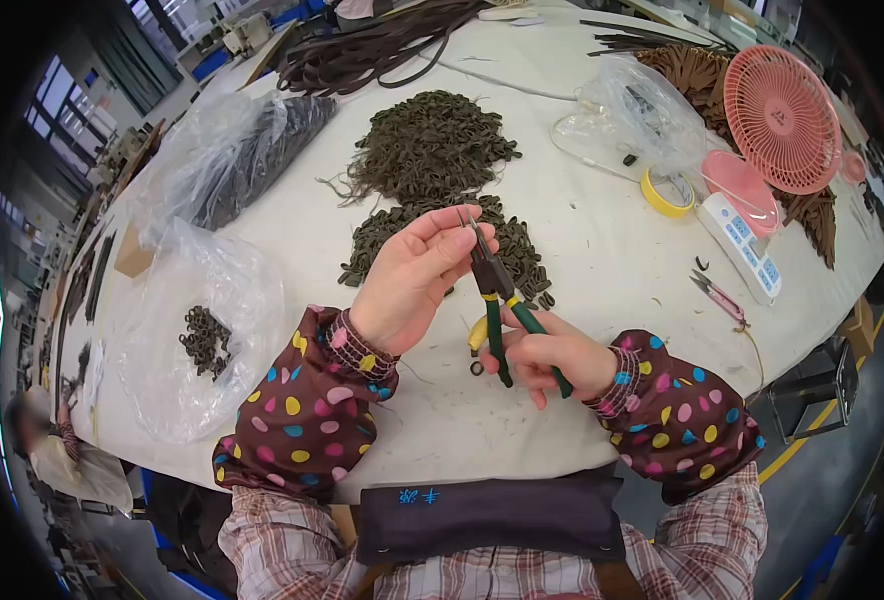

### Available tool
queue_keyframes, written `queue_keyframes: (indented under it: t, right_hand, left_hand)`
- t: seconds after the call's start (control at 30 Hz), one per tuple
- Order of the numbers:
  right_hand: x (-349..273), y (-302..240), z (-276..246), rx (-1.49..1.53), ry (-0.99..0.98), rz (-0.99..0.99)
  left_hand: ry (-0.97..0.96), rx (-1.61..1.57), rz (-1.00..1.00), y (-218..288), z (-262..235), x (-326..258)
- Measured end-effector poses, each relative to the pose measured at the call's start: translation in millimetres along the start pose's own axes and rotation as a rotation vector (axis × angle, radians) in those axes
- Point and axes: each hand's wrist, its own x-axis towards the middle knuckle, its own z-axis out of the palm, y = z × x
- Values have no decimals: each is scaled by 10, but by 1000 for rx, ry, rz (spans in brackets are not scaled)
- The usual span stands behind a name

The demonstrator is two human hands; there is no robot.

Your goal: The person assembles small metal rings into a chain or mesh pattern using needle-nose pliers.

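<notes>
Right grip: your right hand is closed around the green handles of the pliers.
Left grip: your left hand pinches a small piece at the plier tips; too small to identify.
Behind: a pile of dark loops on the desk.
Right: pink fan, yellow tape roll.

Both forearms enter from below, bent inward. The left hand is raised, thumb and fingertips pinched together. The right hand lies lower, just beside it, fingers curled closed.
</notes>
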Motion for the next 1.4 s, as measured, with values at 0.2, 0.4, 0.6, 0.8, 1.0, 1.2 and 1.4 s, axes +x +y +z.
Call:
queue_keyframes:
  t: [0.2,0.4,0.6,0.8,1.0,1.2,1.4]
  right_hand:
    - [-23,-66,37,-71,38,5]
    - [-66,-122,64,51,-103,95]
    - [-61,-117,-21,154,-191,121]
    - [-56,-89,-22,215,-252,152]
    - [-35,-70,8,61,-138,136]
    - [-39,-106,13,89,-181,153]
    - [-39,-83,-54,161,-278,125]
  left_hand:
    - [-2,37,54,3,3,-13]
    - [-10,99,139,-5,18,-49]
    - [-13,102,44,77,36,-26]
    - [-11,150,-56,42,-28,-14]
    - [34,273,-78,21,-45,0]
    - [8,299,1,18,-52,-13]
    - [-1,268,-30,95,32,-19]
